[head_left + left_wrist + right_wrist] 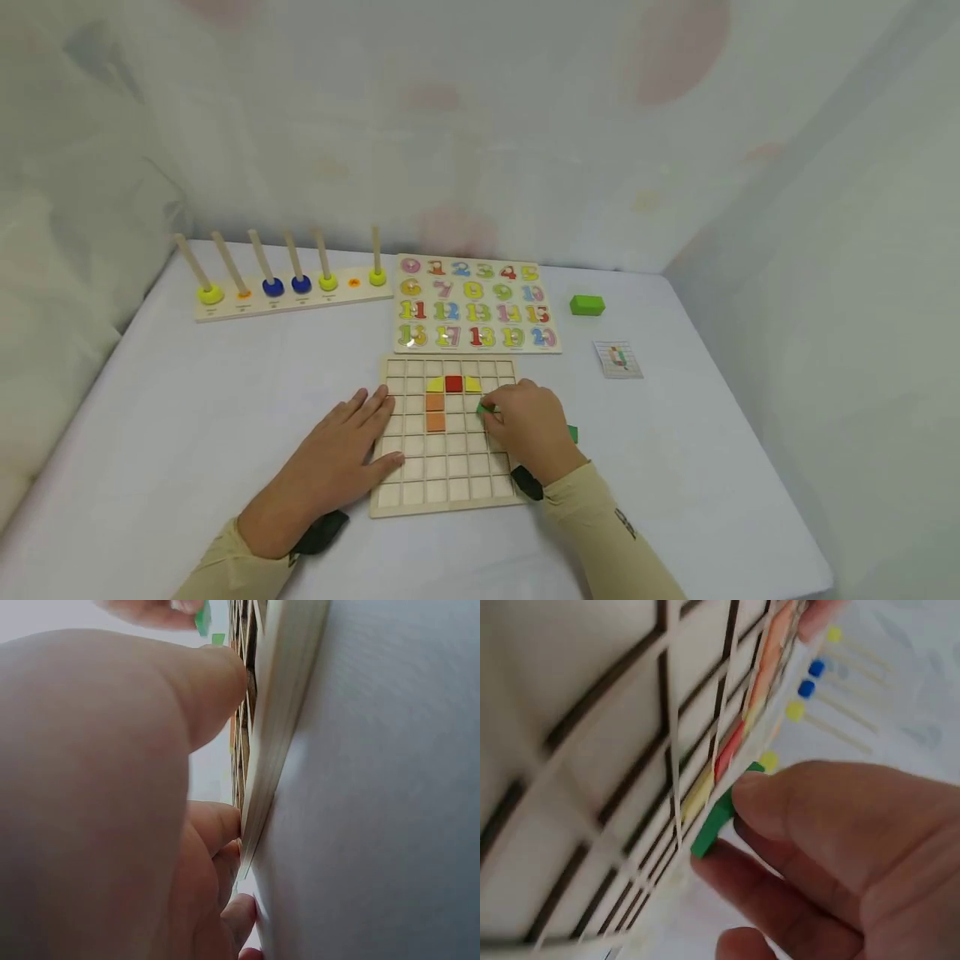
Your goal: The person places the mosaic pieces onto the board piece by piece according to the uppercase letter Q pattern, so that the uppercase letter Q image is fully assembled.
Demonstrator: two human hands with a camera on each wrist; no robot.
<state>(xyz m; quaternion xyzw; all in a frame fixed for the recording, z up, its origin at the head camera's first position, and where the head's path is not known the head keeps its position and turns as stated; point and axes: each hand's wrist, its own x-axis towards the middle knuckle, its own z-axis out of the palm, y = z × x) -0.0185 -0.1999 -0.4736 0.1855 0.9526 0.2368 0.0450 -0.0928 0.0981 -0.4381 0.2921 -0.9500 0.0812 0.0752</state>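
Note:
A wooden grid board (457,487) lies flat on the table. In its upper rows sit a red square tile (453,383), a yellow tile (436,385) on either side of it, and two orange tiles (435,402) in a column at the left. My right hand (531,421) pinches a green tile (724,814) between thumb and fingertips, over the board's right side below the right yellow tile. My left hand (341,450) rests on the board's left edge with fairly straight fingers. Another green piece (573,434) shows partly behind the right hand.
A number puzzle board (480,304) lies just beyond the grid board. At the back left stands a peg counting stand (352,292) with coloured rings. A bright green block (587,305) and a small pattern card (618,360) lie to the right.

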